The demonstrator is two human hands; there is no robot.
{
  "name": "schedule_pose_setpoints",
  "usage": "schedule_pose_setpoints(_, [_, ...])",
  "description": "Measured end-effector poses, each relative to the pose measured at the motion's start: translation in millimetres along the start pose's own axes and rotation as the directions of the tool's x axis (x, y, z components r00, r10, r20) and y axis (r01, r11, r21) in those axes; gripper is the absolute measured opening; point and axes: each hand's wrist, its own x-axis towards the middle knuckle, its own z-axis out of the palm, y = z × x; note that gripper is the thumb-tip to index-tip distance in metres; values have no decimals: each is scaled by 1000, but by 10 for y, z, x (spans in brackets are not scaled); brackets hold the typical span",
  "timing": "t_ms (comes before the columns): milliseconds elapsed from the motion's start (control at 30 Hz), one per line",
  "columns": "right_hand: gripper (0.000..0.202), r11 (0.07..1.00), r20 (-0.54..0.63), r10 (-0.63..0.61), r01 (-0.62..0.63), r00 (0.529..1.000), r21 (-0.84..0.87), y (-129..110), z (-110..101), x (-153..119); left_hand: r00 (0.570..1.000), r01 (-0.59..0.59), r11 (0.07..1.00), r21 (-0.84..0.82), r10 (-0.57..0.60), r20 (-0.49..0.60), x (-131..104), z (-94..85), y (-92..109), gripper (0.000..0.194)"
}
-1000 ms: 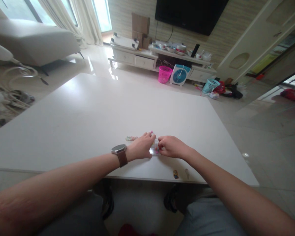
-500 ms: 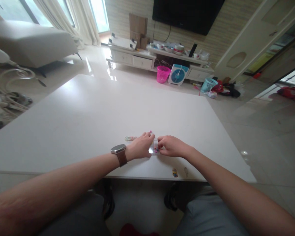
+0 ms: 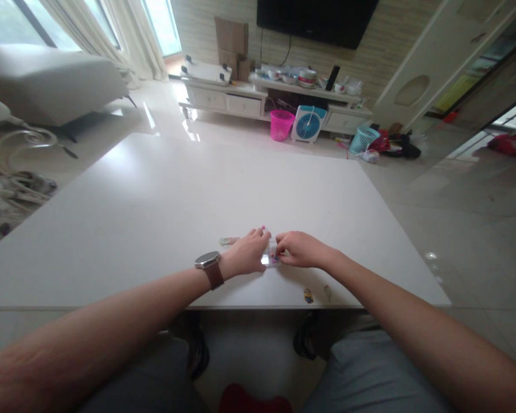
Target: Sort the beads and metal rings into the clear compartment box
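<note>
A small clear plastic box (image 3: 266, 260) with little colourful pieces (image 3: 274, 258) in it rests on the white table (image 3: 189, 189). My left hand (image 3: 248, 252), with a watch on its wrist, grips the box from its left side, thumb near and fingers at the far end. Bent fingers of my right hand (image 3: 298, 249) are drawn together over the box's right part; whatever they hold is hidden. A pink bit (image 3: 263, 227) shows just past my left fingertips. Left of the box lies a row of thin coloured rings (image 3: 229, 241), partly behind my left hand.
Near the table's front edge lie a yellow-and-blue cartoon figure (image 3: 308, 295) and a small pale key-like piece (image 3: 327, 293). Beyond the table stand a pink basket (image 3: 281, 125), a blue box fan (image 3: 308, 124) and a light-blue basket (image 3: 363, 139). A red seat (image 3: 253, 400) is below me.
The view has shifted slightly. My right fingers have moved a little over the box's right part, showing more of the coloured pieces. My left hand keeps its hold.
</note>
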Motion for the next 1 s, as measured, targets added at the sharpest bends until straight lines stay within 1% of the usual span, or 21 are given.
schedule_pose_setpoints(100, [14,997,1,51,-51,999,-51,-14,12,0,1000,0,1000,-8,0,12,7,11,-9,46])
schedule_pose_setpoints(233, [18,986,8,126,-125,992,-107,-79,28,17,1000,-24,1000,4,24,-19,23,55,-37,46])
schedule_pose_setpoints(333, [19,978,11,161,-158,987,-137,-115,36,34,999,-26,1000,8,27,-31,28,66,-42,47])
schedule_pose_setpoints(533, [23,974,21,165,-160,986,-160,-118,38,41,1000,0,1000,0,0,1,13,25,-20,45])
schedule_pose_setpoints(767, [16,983,16,135,-131,991,-126,-83,60,20,1000,-5,1000,-6,5,3,12,28,-22,45])
schedule_pose_setpoints(1000, [16,977,5,163,-161,987,-137,-104,63,40,1000,-4,1000,-2,4,-8,19,36,-25,46])
